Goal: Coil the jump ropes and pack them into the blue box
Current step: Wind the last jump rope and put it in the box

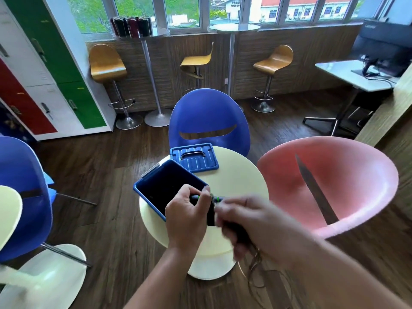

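L hand: pinches jump rope handle.
R hand: blurred, grips same rope.
Blue box: 10 o'clock, L hand overlaps it.
Lid: 12 o'clock.

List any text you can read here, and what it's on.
"Lenovo": faint, on the back of the monitor.
Sign on the building outside: too small to read.
Locker tags: too blurred to read.
Box and lid: no text visible.
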Demonstrator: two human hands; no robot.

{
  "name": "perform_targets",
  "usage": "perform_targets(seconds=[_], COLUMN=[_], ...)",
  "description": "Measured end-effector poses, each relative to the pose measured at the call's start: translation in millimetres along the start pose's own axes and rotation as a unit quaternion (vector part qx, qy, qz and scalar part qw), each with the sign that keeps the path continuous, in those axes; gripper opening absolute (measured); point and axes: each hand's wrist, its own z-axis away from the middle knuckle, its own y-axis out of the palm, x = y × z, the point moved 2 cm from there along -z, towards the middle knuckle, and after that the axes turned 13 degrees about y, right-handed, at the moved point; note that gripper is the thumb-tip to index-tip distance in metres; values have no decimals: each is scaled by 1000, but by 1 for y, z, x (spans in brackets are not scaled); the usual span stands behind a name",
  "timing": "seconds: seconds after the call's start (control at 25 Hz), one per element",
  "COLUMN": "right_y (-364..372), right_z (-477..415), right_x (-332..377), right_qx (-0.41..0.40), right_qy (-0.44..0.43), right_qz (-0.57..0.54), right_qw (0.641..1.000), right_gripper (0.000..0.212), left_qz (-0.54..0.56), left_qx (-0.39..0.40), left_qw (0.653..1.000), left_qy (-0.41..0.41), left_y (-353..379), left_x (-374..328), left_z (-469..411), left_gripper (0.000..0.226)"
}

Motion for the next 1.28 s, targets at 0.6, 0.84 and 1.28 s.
perform_targets(seconds=[0.6, 0.84, 1.28], right_y=[-70, -52, 20], right_z=[-51, -51, -31], right_x=[-86, 28, -65], right_qx=[-46, -55, -106], right_qy=[180, 102, 21], right_qz=[41, 514, -194], right_qw=[982, 850, 975], right_gripper=[57, 32, 19], left_qz=[234, -53, -21], left_qx=[120, 222, -5], left_qw=[951, 974, 1000], left_qy=[-165, 5, -7], left_y=[-6, -15, -8], left_x=[-36, -23, -5], left_z=[-1, 7, -13], left_gripper=[29, 34, 33])
